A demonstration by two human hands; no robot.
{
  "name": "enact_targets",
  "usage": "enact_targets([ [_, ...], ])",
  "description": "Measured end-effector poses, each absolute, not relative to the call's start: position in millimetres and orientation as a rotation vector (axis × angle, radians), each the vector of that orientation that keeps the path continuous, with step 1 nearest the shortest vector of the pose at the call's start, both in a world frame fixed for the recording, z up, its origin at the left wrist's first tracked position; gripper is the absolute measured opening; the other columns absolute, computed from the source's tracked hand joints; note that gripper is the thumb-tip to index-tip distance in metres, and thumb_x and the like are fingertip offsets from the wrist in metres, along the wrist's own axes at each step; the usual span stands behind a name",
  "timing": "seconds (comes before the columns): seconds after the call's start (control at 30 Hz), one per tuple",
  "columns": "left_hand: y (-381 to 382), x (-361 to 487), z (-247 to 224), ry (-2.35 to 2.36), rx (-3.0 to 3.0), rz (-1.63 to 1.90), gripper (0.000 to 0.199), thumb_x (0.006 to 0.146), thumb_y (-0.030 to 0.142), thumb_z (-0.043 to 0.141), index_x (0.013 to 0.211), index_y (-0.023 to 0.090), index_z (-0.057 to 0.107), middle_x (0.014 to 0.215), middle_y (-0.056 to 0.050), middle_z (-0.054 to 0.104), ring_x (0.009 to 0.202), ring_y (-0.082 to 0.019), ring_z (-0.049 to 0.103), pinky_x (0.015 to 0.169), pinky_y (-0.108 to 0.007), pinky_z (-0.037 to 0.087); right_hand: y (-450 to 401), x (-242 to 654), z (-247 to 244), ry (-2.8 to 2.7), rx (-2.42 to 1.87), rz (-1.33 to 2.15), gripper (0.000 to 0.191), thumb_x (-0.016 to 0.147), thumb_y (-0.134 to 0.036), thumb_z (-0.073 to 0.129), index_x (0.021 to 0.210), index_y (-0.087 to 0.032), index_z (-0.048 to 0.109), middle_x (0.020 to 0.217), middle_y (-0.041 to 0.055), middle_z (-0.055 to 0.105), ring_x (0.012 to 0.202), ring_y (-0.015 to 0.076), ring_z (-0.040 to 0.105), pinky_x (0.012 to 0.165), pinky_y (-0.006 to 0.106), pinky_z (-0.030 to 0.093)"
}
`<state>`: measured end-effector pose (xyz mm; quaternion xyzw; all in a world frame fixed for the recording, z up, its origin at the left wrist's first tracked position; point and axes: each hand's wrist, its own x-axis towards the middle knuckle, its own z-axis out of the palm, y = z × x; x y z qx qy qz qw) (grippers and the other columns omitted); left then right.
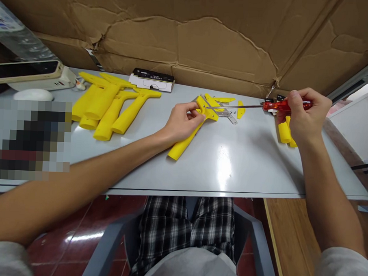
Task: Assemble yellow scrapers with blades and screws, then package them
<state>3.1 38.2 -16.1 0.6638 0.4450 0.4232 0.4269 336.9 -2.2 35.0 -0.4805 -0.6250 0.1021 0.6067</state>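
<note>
A yellow scraper (185, 144) with a round handle and a wide head slants across the table, pinched near its head by my left hand (184, 119). My right hand (308, 113) is wrapped round the red, see-through handle of a screwdriver (275, 105). The long shaft points left, and its tip meets the scraper's head by a screw spot; I cannot tell whether it sits in the screw. Just right of the head lie small yellow plastic pieces (240, 110), flat metal parts (233, 117) and a few tiny screws.
Several yellow scrapers (130, 111) are piled on the left. More yellow handles (284, 132) lie beneath my right hand. A black-and-white box (151, 79) rests against the cardboard wall (206, 41). A phone (28, 70) on a white stand and a white mouse (33, 95) are far left.
</note>
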Motion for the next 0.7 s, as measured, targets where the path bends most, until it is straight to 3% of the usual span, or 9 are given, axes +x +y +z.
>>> enact_targets([
  [0.43, 37.6, 3.6, -15.2, 1.120, 1.628, 1.053, 0.019, 0.079, 0.033, 0.080, 0.090, 0.021, 0.071, 0.075, -0.002, 0.067, 0.059, -0.016, 0.060, 0.052, -0.028, 0.045, 1.8, 337.7, 29.2, -1.450, -1.114, 0.200, 0.041, 0.099, -0.063, 0.076, 0.078, -0.031, 0.062, 0.066, -0.0006, 0.068, 0.044, 0.0217, 0.064, 0.037, 0.042, 0.053],
  [0.7, 39.3, 2.8, -16.8, 1.127, 1.679, 1.070, 0.022, 0.078, 0.035, 0.081, 0.091, 0.021, 0.072, 0.077, -0.002, 0.068, 0.062, -0.017, 0.060, 0.053, -0.028, 0.045, 2.3, 331.7, 33.8, -1.341, -1.069, 0.202, 0.057, 0.086, -0.070, 0.086, 0.071, -0.021, 0.061, 0.062, -0.0026, 0.063, 0.038, 0.0132, 0.058, 0.032, 0.029, 0.047],
])
